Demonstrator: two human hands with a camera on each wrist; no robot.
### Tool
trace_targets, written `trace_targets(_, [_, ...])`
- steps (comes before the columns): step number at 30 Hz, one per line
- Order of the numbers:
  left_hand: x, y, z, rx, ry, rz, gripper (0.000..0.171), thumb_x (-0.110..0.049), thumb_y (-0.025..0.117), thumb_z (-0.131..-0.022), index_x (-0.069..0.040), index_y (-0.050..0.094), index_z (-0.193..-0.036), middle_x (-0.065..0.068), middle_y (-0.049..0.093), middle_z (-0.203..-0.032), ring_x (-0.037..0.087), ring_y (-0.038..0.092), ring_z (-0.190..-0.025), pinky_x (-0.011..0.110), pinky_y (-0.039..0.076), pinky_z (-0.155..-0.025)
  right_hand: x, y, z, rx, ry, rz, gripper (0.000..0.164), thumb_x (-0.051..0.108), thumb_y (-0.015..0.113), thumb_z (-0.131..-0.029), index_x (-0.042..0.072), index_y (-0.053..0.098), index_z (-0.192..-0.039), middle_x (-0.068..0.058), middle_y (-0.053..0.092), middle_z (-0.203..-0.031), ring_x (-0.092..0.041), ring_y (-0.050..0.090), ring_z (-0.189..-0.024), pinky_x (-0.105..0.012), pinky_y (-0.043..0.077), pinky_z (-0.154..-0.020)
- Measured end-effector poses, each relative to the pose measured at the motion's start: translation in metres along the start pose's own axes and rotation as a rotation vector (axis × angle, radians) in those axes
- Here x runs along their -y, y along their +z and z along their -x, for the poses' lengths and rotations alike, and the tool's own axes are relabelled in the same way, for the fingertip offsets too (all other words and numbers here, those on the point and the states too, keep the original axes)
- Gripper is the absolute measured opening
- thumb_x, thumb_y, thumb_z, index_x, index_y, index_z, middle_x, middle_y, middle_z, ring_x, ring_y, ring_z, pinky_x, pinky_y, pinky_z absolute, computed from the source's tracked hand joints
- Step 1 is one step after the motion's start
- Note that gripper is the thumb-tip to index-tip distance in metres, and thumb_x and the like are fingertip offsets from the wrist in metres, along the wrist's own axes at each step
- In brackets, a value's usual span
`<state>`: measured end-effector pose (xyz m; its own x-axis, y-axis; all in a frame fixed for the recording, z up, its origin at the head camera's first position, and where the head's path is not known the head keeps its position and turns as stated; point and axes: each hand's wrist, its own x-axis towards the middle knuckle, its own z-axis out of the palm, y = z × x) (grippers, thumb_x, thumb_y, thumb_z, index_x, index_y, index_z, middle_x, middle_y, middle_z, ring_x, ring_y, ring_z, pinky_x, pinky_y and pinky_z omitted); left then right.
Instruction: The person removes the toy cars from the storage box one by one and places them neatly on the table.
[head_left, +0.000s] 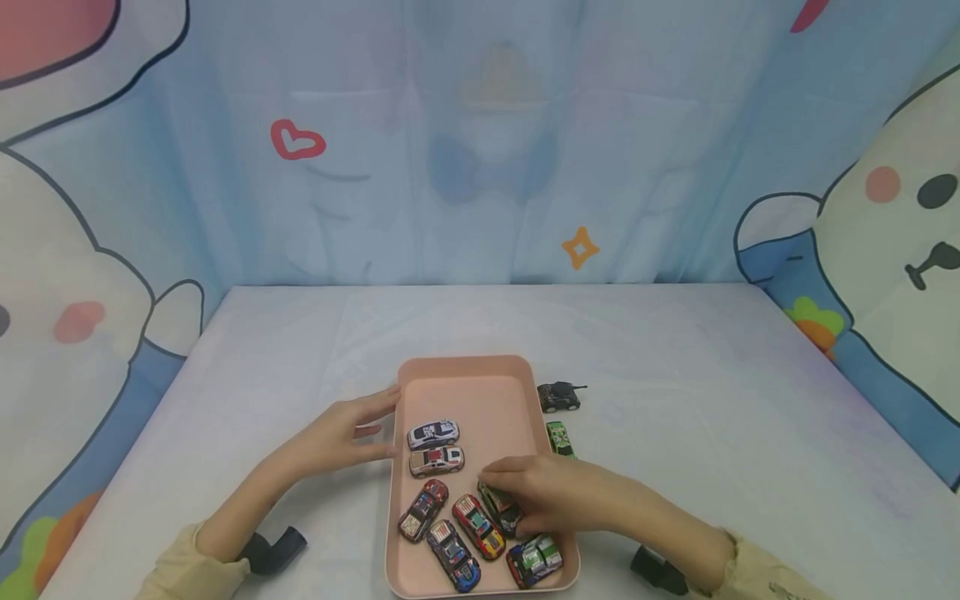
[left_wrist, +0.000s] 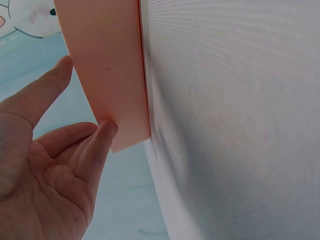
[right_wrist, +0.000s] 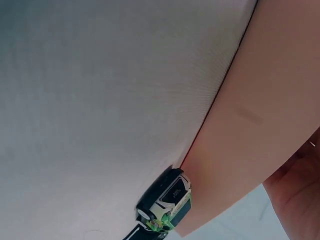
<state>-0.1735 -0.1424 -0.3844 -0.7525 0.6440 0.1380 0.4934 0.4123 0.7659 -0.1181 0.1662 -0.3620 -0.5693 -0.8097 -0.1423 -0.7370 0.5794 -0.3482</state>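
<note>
A pink tray (head_left: 472,387) holds several toy cars. My left hand (head_left: 352,429) touches the tray's left side with fairly straight fingers; in the left wrist view, fingertips (left_wrist: 107,127) rest against the outer wall. Reaching over the right rim, my right hand (head_left: 551,493) pinches a dark green toy car (head_left: 492,502) between fingers and thumb, partly hiding it. Close by are a red-and-yellow car (head_left: 478,527) and a green-and-white car (head_left: 534,560). A blue car (head_left: 453,557) and a dark red-and-blue car (head_left: 423,510) lie left of these. Farther up are a white car (head_left: 433,434) and a white-and-red car (head_left: 437,461).
Outside the tray's right wall stand a bright green toy car (head_left: 561,439) and, behind it, a black toy vehicle (head_left: 559,397) with a barrel. A white cloth covers the table (head_left: 675,375). Behind hangs a blue cartoon curtain (head_left: 360,208).
</note>
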Motion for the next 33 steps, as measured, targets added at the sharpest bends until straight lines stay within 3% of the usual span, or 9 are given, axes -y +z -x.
trace_targets(8, [-0.001, 0.000, 0.001, -0.002, -0.006, 0.011, 0.077, -0.018, 0.075, -0.081, 0.003, 0.033, -0.142, 0.021, 0.027, -0.147, 0.037, 0.040, -0.125, 0.039, 0.047, -0.093, -0.007, -0.018, 0.014, -0.127, 0.046, -0.035, 0.063, 0.020, 0.078, -0.077, 0.004, 0.052, -0.132, -0.009, 0.052, -0.132, -0.020, 0.053, -0.114, -0.032, 0.048, -0.094])
trace_targets(18, [-0.001, 0.000, 0.000, -0.004, 0.007, -0.001, 0.077, -0.017, 0.075, -0.080, 0.003, 0.034, -0.142, 0.021, 0.027, -0.147, 0.037, 0.040, -0.125, 0.038, 0.047, -0.093, -0.045, -0.038, 0.044, -0.310, 0.152, 0.002, 0.069, 0.018, 0.080, -0.075, 0.003, 0.049, -0.135, -0.015, 0.051, -0.132, -0.030, 0.051, -0.116, -0.041, 0.051, -0.089])
trace_targets(24, [0.000, 0.000, 0.000, -0.003, 0.002, -0.011, 0.078, -0.017, 0.076, -0.080, 0.002, 0.034, -0.142, 0.020, 0.027, -0.147, 0.034, 0.040, -0.126, 0.036, 0.047, -0.093, -0.065, -0.036, 0.060, -0.308, 0.240, 0.026, 0.067, 0.013, 0.081, -0.072, -0.001, 0.052, -0.131, -0.019, 0.053, -0.128, -0.036, 0.050, -0.116, -0.047, 0.049, -0.090])
trace_targets(33, [0.001, -0.001, 0.001, 0.005, 0.001, 0.010, 0.079, -0.016, 0.076, -0.080, 0.001, 0.033, -0.143, 0.018, 0.025, -0.148, 0.033, 0.039, -0.127, 0.034, 0.046, -0.094, -0.077, -0.028, 0.067, -0.210, 0.295, 0.026, 0.063, 0.011, 0.082, -0.071, -0.004, 0.055, -0.126, -0.021, 0.055, -0.125, -0.037, 0.052, -0.113, -0.048, 0.048, -0.091])
